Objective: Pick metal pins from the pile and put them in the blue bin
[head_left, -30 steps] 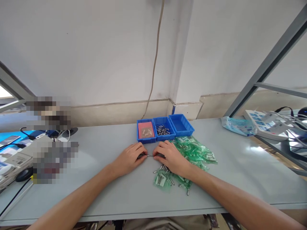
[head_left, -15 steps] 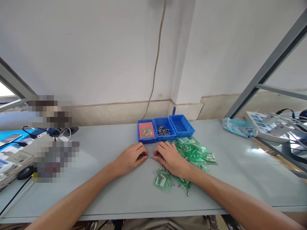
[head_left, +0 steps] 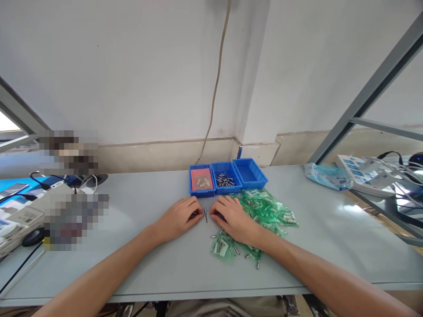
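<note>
The left hand (head_left: 180,219) pinches a small dark part (head_left: 193,215), the right hand (head_left: 233,219) curls so its grip cannot be told, and a metal pin (head_left: 205,215) lies free between them, handy to both.

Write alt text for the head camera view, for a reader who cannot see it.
A person's left hand and right hand rest on a grey table with a small metal pin lying between their fingertips. Green plastic bags and loose pins lie by the right hand; three blue trays stand behind.
</note>
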{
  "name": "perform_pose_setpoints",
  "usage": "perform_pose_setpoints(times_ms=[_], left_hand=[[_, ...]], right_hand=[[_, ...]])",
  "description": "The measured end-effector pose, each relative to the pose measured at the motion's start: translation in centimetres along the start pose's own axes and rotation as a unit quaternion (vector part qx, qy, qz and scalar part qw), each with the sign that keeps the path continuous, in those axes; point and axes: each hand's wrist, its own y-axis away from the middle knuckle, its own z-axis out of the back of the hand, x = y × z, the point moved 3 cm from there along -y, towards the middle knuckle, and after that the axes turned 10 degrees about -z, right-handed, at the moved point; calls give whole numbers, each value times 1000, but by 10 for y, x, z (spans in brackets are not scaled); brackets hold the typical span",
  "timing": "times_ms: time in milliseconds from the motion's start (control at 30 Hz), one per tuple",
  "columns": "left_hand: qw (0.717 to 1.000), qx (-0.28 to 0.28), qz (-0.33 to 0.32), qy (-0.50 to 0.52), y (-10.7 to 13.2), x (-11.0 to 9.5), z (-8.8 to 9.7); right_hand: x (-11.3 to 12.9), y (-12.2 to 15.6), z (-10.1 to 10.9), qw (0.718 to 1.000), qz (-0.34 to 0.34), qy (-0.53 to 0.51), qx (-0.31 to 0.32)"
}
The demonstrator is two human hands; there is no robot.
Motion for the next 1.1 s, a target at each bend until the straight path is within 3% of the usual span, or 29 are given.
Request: perform_pose_setpoints(times_ms=[267,667,833,1100], left_hand=[[1000,-15,-5,8,1,0,0],[999,-24,11,-47,1,-1,4],[998,-31,16,-43,2,1,2],[1000,-7,-27,5,1,0,2]], right_hand=[[1,1,0,999,42,-20,17],[-7,-1,3,999,-10,28,-32],[-9,-1,0,999,-5,47,-24],[-14,-3,-1,998,-46,-34,-40]])
